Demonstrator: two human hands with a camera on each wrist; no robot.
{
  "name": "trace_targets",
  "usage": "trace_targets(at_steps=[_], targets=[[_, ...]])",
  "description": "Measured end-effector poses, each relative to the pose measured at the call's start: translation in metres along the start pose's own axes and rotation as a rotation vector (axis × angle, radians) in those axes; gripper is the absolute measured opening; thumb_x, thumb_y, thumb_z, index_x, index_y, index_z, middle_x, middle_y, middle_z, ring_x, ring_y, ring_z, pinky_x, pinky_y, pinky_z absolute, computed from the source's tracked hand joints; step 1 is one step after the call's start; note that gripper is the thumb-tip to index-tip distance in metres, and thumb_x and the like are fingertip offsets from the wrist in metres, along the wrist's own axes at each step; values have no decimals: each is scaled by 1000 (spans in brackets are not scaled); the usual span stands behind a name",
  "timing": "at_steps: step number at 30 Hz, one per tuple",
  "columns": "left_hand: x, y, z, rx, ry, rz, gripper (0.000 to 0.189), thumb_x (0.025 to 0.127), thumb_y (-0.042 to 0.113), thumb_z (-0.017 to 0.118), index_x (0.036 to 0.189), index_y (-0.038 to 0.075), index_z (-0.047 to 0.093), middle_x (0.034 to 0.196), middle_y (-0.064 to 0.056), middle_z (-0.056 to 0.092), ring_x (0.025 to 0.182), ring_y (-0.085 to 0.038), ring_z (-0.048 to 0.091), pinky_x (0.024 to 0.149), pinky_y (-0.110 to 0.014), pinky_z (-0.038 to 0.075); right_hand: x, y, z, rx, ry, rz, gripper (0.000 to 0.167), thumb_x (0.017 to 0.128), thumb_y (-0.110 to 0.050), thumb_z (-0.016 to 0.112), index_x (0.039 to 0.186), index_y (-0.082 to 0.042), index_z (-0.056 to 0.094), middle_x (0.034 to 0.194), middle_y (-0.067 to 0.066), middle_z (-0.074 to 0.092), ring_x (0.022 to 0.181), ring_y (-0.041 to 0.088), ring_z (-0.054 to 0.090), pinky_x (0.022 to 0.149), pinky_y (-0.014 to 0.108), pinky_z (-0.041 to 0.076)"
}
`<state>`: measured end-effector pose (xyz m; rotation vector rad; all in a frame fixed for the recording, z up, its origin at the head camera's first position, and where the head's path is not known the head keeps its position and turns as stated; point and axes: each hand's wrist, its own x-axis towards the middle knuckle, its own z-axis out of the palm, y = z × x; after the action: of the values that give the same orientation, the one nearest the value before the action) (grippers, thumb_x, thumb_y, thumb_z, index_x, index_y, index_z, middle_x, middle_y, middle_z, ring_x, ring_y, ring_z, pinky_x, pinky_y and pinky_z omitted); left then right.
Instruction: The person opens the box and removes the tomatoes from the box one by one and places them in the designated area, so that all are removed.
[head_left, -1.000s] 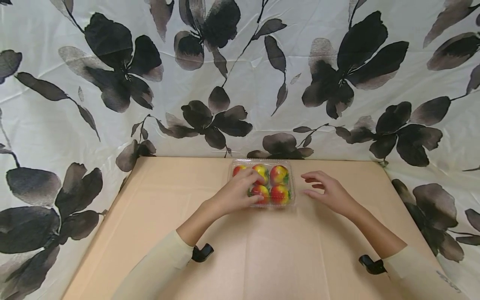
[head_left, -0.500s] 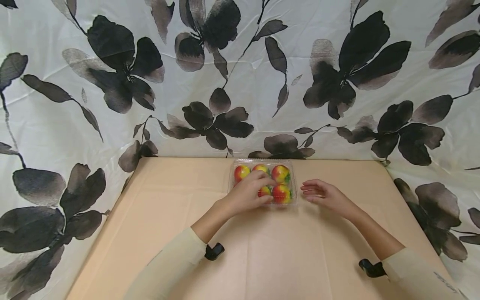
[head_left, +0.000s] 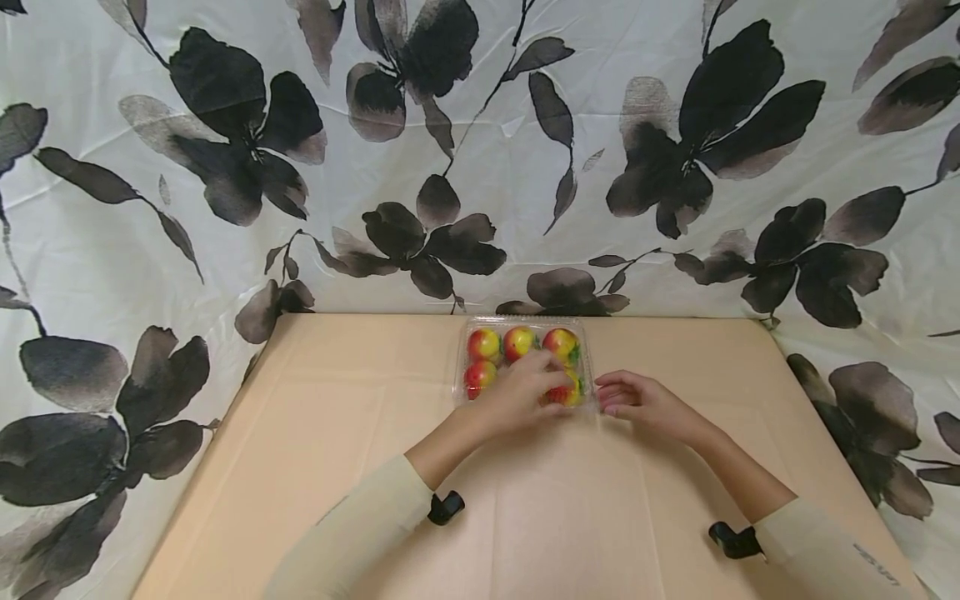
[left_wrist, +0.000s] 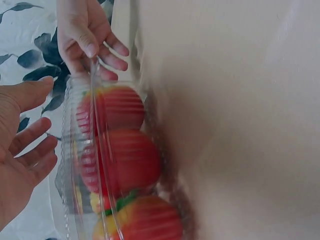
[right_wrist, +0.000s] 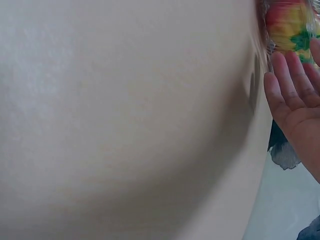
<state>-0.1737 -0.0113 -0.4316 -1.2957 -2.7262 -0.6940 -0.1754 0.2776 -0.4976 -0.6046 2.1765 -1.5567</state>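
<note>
Head: clear plastic rectangular box (head_left: 517, 321) of red-and-yellow round fruit (head_left: 520, 342), just below centre, long axis left–right. Left hand (head_left: 519, 392) nearer, over it; box lies left of right hand (head_left: 654, 408). Cream right sleeve (head_left: 817, 542), lower right: dark marking, illegible.

Left wrist: left thumb and fingers spread, holding nothing; right-hand contact unclear.

Right wrist: fingers extended, slightly apart.

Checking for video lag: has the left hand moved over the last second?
Yes. Judged against the tabletop in the head view, the left hand has moved right, across the clear container.
</note>
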Motion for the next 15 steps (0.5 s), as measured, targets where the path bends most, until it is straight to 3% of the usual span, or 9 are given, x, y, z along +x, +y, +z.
trace_targets(at_steps=[6, 15], targets=[[5, 5, 8, 22, 10, 37, 26, 92, 29, 80, 114, 16, 77, 125, -1, 62, 122, -18, 56, 113, -30, 49, 0, 2, 3, -3, 7, 27, 44, 97, -1, 69, 133, 14, 51, 125, 34, 62, 104, 4, 69, 91, 17, 61], [10, 11, 23, 97, 25, 46, 21, 93, 32, 79, 110, 20, 77, 122, 1, 60, 120, -16, 52, 108, -28, 48, -2, 8, 10, 42, -9, 37, 37, 99, -4, 67, 128, 14, 53, 117, 25, 67, 105, 20, 71, 88, 22, 63]])
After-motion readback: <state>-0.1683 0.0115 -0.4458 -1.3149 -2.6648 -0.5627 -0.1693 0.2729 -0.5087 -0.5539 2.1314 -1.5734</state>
